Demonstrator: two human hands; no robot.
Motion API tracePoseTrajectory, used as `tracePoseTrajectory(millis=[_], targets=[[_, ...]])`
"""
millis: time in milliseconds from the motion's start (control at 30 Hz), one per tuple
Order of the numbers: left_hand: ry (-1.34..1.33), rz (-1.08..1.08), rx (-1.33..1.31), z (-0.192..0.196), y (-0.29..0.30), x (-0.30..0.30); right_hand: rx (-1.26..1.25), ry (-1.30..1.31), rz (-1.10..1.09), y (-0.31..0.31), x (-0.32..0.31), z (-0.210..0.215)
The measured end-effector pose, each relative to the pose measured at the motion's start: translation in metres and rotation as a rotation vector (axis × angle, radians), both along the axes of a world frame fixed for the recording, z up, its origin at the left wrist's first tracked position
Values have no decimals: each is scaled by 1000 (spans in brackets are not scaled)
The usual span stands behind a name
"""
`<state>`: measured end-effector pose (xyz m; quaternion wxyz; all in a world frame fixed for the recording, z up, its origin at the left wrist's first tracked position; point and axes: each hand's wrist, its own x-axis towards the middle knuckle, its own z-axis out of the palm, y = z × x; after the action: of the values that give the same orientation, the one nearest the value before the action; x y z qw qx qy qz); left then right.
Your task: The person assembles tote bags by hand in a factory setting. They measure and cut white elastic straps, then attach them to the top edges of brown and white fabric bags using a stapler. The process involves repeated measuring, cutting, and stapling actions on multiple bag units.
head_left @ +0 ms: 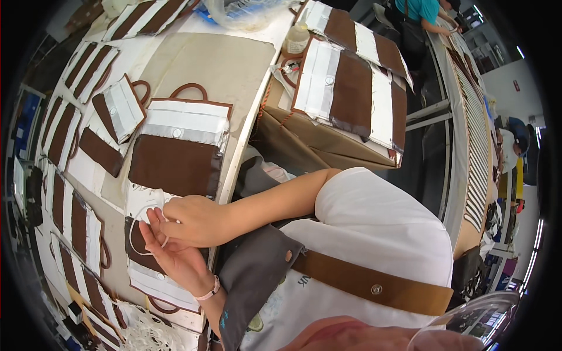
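Observation:
Both hands meet over the near edge of the table, with a thin white cord (131,235) looped out to the left of the fingers. My right hand (196,221) comes in from the right, back upward, with its fingers closed on the cord. Palm up, with a bracelet at the wrist, my left hand (182,260) lies just below; its fingers meet the right hand's and hold the cord. The exact pinch point is hidden. Beneath them is a brown-and-white bag panel (175,161) with a brown loop handle (190,86). A similar piece partly shows below the hands.
More striped bag panels (79,225) lie along the table's left side. A tangle of white cords (149,327) sits at the bottom. At upper right, panels (351,88) rest on a cardboard box (304,137) beside a bottle (297,38). Another person (421,17) works at the far bench.

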<state>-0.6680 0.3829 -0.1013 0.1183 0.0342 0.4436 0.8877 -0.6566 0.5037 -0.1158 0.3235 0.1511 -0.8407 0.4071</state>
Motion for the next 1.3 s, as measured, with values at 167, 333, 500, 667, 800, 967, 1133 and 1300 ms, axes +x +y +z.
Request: tracePoseTrajectory(millis=[167, 333, 500, 667, 800, 967, 1133, 1300], targets=[[89, -118, -23, -5, -2, 1, -95, -103, 47, 4, -2, -4], [135, -170, -245, -5, -8, 1, -126, -230, 129, 8, 1, -5], [110, -48, 63, -15, -9, 6, -212, -61, 89, 6, 1, -7], [117, -25, 71, -18, -12, 13, -214, -25, 166, 10, -1, -6], [129, -34, 69, -16, -12, 16, -89, -59, 137, 11, 1, -1], [97, -39, 148, -22, -16, 15, -213, -76, 238, 17, -6, -5], [66, -81, 172, -26, -16, 19, -356, -246, 272, 25, -3, 3], [75, -51, 30, -22, -14, 19, -228, -148, 175, 22, -12, -4]])
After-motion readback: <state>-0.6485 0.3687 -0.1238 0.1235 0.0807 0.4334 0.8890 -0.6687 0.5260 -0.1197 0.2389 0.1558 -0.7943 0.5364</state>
